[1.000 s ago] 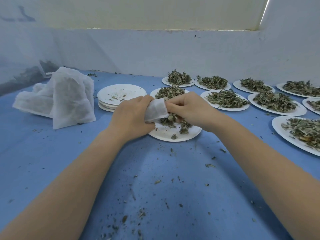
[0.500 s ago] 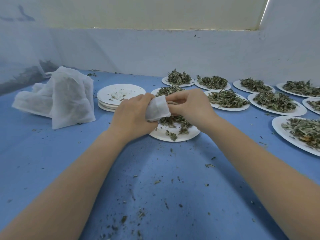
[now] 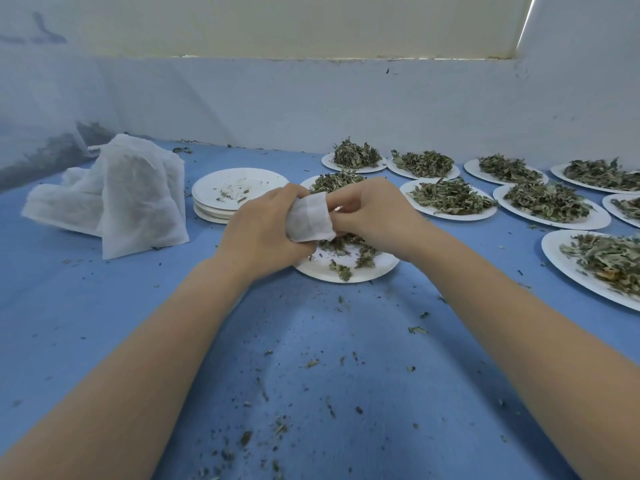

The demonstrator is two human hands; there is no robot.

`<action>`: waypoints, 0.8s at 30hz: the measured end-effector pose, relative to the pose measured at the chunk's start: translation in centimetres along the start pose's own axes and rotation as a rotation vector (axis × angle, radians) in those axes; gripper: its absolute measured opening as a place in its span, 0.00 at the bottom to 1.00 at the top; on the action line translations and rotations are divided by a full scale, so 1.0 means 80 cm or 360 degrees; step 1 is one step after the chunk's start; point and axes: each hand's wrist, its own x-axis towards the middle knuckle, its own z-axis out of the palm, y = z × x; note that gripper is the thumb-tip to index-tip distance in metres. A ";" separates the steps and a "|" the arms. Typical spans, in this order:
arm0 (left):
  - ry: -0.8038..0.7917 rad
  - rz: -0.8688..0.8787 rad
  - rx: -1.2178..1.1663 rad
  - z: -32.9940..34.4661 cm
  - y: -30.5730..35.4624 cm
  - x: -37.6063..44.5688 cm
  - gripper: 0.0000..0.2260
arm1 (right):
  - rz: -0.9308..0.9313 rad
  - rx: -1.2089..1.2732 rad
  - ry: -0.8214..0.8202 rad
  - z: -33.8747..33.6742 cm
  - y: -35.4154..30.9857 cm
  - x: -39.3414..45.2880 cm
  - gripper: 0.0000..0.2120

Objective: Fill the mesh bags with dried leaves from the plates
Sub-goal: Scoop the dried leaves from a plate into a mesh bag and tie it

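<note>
A small white mesh bag (image 3: pixel 310 218) is held above a white plate (image 3: pixel 381 268) that carries a thin scatter of dried leaves (image 3: pixel 348 249). My left hand (image 3: pixel 265 230) grips the bag from the left, fingers curled round it. My right hand (image 3: pixel 372 211) is at the bag's mouth with its fingers curled against the opening; whether leaves are in those fingers is hidden. Both hands hover over the plate's far half.
A stack of emptied white plates (image 3: pixel 239 188) stands left of the hands. A heap of white mesh bags (image 3: pixel 138 199) lies at far left. Several plates heaped with dried leaves (image 3: pixel 450 200) fill the right and back. Leaf crumbs litter the blue cloth (image 3: pixel 311 375).
My right hand has risen from the leaves on the plate to the bag's mouth. The left hand has kept its grip and lifted the bag slightly.
</note>
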 end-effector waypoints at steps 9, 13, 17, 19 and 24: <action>0.0115 0.0076 -0.0034 -0.002 0.012 -0.003 0.28 | 0.0003 0.0161 0.0081 -0.007 0.004 0.003 0.11; 0.0031 0.0109 0.0236 -0.004 0.000 -0.001 0.27 | 0.0060 0.0324 -0.0086 -0.020 0.010 0.004 0.09; 0.0102 0.0026 0.0290 -0.007 -0.014 -0.001 0.26 | 0.0119 -0.0365 -0.0006 -0.035 0.023 0.005 0.19; 0.0148 0.0000 0.0276 -0.007 -0.016 -0.001 0.26 | 0.0153 -0.0812 -0.0240 -0.035 0.030 0.005 0.22; 0.0158 -0.0032 0.0296 -0.003 -0.021 -0.004 0.25 | 0.0180 -0.1018 -0.0505 -0.024 0.027 0.004 0.20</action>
